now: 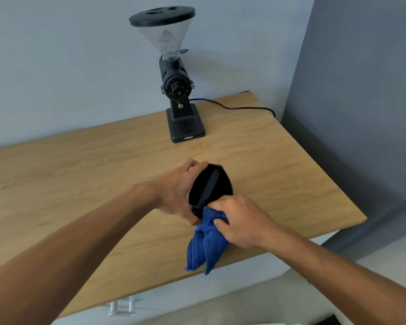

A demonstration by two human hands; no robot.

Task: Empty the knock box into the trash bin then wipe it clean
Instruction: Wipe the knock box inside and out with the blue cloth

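The black round knock box [217, 184] is tilted above the wooden counter [103, 184], its opening facing me and its bar running across the inside. My left hand [178, 191] grips its left side and rim. My right hand [239, 219] holds a blue cloth [204, 245] pressed against the box's lower rim, with the rest of the cloth hanging down toward the counter's front edge. No trash bin is in view.
A black coffee grinder [178, 90] with a clear hopper stands at the back of the counter, its cord [244, 107] trailing right. A grey wall [361, 113] borders the counter's right side. A white drawer handle [122, 307] shows below the front edge.
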